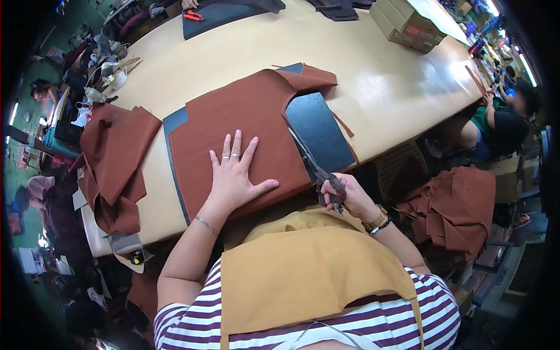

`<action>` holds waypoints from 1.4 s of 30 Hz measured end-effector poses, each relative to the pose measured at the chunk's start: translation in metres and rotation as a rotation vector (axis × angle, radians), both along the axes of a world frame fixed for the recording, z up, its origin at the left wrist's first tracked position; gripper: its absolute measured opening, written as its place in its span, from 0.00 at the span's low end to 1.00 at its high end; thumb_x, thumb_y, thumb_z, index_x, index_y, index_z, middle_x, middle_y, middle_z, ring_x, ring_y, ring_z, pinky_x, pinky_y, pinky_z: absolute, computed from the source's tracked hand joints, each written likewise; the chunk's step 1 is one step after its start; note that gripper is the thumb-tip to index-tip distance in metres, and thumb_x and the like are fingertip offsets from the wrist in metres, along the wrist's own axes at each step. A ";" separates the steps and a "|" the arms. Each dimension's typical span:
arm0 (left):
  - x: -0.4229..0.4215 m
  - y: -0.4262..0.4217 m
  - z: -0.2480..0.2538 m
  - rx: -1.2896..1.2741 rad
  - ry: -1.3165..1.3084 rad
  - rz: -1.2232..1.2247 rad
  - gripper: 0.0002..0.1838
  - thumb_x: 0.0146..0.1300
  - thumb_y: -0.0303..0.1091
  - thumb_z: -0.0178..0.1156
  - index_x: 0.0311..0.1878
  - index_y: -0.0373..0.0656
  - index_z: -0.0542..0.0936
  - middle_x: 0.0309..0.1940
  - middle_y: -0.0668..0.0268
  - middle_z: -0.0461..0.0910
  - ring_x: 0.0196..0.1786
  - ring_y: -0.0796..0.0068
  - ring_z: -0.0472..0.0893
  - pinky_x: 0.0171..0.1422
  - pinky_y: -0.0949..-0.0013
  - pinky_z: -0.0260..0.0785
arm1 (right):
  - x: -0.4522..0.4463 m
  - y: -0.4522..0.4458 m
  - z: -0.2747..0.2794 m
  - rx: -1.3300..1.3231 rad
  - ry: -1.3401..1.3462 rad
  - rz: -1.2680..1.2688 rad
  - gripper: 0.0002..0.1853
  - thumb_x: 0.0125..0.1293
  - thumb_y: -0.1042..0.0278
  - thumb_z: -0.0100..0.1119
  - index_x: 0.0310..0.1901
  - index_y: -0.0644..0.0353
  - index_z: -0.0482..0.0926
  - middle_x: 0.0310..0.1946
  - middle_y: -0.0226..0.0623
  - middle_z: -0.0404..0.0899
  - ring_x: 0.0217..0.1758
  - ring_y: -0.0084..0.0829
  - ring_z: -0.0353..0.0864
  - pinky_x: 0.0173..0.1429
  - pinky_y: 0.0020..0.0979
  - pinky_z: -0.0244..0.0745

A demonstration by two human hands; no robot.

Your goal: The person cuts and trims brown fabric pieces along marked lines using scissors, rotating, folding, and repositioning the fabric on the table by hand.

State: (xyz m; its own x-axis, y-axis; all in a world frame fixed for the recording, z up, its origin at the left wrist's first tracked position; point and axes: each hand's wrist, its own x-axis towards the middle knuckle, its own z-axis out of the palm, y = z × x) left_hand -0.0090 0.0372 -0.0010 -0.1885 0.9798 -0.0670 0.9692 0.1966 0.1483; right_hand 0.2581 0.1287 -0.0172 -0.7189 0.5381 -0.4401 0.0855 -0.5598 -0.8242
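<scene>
Fingers of the left hand (232,175) spread open and empty, laid flat on the brown fabric (224,114), palm down, thumb out towards the right. Fingers of the right hand (352,197) closed around the rag-wrapped handles of the scissors (311,158), just off the near edge of the counter (402,114). Blades pointing away from the body, along the right-hand edge of the fabric; whether parted or shut, cannot tell.

Beneath the fabric, a dark flat board (318,125), showing at the right side and along the left margin. Brown fabric lying mostly smooth over this, near the middle of the counter's near side, with a folded flap towards the far right corner. Just right of the board, a narrow brown strip (343,125).

By the look of it, light, matt and pliable, not fragile, apt to ruck or slide if pushed from one side. Best pinned with a broad open palm near the working edge, and best lifted by two corners to avoid creasing.

Farther out, folded brown cloth (114,169) drooping over the counter's left end, a heap of brown pieces (458,204) below to the right, a cardboard box (405,26) at the far side, and orange-handled cutters (193,16) near another person's hand (189,3)
</scene>
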 end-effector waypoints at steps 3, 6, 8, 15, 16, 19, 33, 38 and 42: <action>0.001 -0.004 -0.001 -0.003 -0.005 0.017 0.57 0.45 0.76 0.58 0.75 0.55 0.54 0.76 0.54 0.42 0.78 0.50 0.40 0.70 0.29 0.36 | 0.005 0.001 -0.001 0.034 -0.082 0.054 0.12 0.66 0.58 0.60 0.36 0.59 0.76 0.22 0.27 0.76 0.22 0.17 0.76 0.28 0.19 0.72; 0.001 -0.003 0.003 -0.037 -0.004 0.034 0.52 0.51 0.73 0.56 0.74 0.55 0.55 0.76 0.54 0.43 0.78 0.51 0.41 0.70 0.28 0.37 | 0.011 -0.001 -0.004 0.058 -0.045 0.058 0.10 0.66 0.60 0.60 0.37 0.58 0.77 0.22 0.28 0.77 0.22 0.17 0.76 0.28 0.19 0.72; -0.005 0.008 0.003 0.027 0.013 0.020 0.46 0.56 0.67 0.55 0.74 0.55 0.56 0.76 0.54 0.45 0.77 0.50 0.44 0.70 0.28 0.38 | 0.012 -0.001 -0.002 0.035 -0.041 0.061 0.09 0.67 0.62 0.59 0.37 0.58 0.77 0.22 0.28 0.77 0.21 0.17 0.76 0.28 0.19 0.71; -0.037 0.156 -0.002 0.458 0.233 -0.395 0.29 0.62 0.37 0.57 0.68 0.60 0.65 0.71 0.58 0.59 0.72 0.57 0.60 0.68 0.38 0.52 | 0.011 0.001 0.003 0.050 -0.052 0.087 0.10 0.67 0.59 0.61 0.34 0.56 0.76 0.21 0.26 0.77 0.22 0.15 0.76 0.26 0.18 0.69; -0.037 0.177 -0.010 0.507 0.241 -0.464 0.29 0.60 0.35 0.57 0.66 0.62 0.68 0.70 0.59 0.60 0.71 0.59 0.62 0.67 0.40 0.54 | 0.011 0.001 0.003 0.043 -0.066 0.097 0.10 0.67 0.60 0.60 0.33 0.57 0.76 0.21 0.26 0.77 0.22 0.15 0.75 0.27 0.17 0.69; -0.034 0.216 -0.006 0.416 0.084 -0.594 0.13 0.62 0.37 0.57 0.50 0.58 0.79 0.57 0.66 0.74 0.60 0.65 0.74 0.63 0.51 0.62 | 0.010 0.002 0.007 0.049 -0.088 0.104 0.10 0.67 0.60 0.61 0.34 0.58 0.76 0.22 0.25 0.77 0.23 0.14 0.75 0.28 0.17 0.69; -0.095 0.154 0.001 0.308 -0.179 -0.279 0.42 0.59 0.63 0.56 0.70 0.48 0.61 0.71 0.52 0.57 0.74 0.49 0.54 0.74 0.45 0.47 | 0.013 0.005 0.001 -0.004 -0.083 0.104 0.10 0.67 0.60 0.60 0.36 0.58 0.77 0.22 0.27 0.78 0.23 0.15 0.76 0.28 0.18 0.70; -0.082 0.100 -0.007 0.056 -0.070 -0.374 0.56 0.46 0.75 0.59 0.74 0.52 0.56 0.76 0.55 0.46 0.78 0.53 0.42 0.75 0.38 0.35 | 0.011 0.009 -0.004 0.006 -0.073 0.112 0.10 0.66 0.61 0.60 0.36 0.58 0.77 0.22 0.28 0.79 0.22 0.17 0.77 0.26 0.18 0.68; -0.070 0.093 -0.010 0.066 -0.073 -0.337 0.56 0.46 0.76 0.58 0.74 0.52 0.56 0.76 0.56 0.46 0.78 0.53 0.43 0.76 0.38 0.36 | 0.005 0.011 -0.002 0.045 -0.078 0.117 0.10 0.66 0.61 0.60 0.36 0.58 0.77 0.21 0.29 0.78 0.22 0.18 0.77 0.25 0.19 0.68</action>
State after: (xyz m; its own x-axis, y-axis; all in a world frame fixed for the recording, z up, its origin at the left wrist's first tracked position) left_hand -0.0787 0.1305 -0.0107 0.1488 0.9889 -0.0033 0.9645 -0.1444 0.2213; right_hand 0.2630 0.1398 -0.0196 -0.7427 0.4726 -0.4744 0.2130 -0.5049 -0.8365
